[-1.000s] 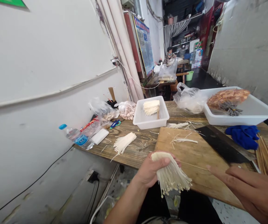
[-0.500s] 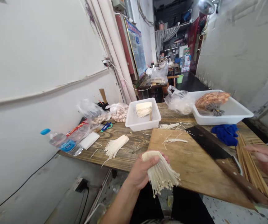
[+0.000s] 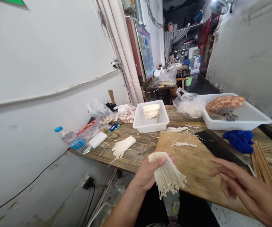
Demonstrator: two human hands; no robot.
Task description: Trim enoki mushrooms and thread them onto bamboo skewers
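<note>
My left hand [image 3: 147,171] is closed around a flat bunch of enoki mushrooms [image 3: 169,178], thumb on top, with the caps fanning down toward me. Over the right part of the cutting board [image 3: 185,167], my right hand [image 3: 240,183] pinches a thin bamboo skewer [image 3: 204,155], whose tip points left and away from me. Another enoki bunch [image 3: 123,146] lies on the wooden table to the left. A cleaver [image 3: 217,146] rests on the board, its handle hidden behind my right hand. Loose enoki strands [image 3: 184,144] are scattered on the board.
Bamboo skewers [image 3: 265,170] lie by a blue cloth [image 3: 239,141] at right. Farther back stand a white tub [image 3: 151,126] with skewered enoki and a larger tub [image 3: 240,124] with skewered meat. A water bottle [image 3: 75,142] and scissors [image 3: 114,127] are at left. Someone [image 3: 172,58] sits far back.
My right hand has come in from the right edge, from beside the skewer pile, to above the board with a skewer. The left hand keeps its enoki bunch. The view has shifted slightly left.
</note>
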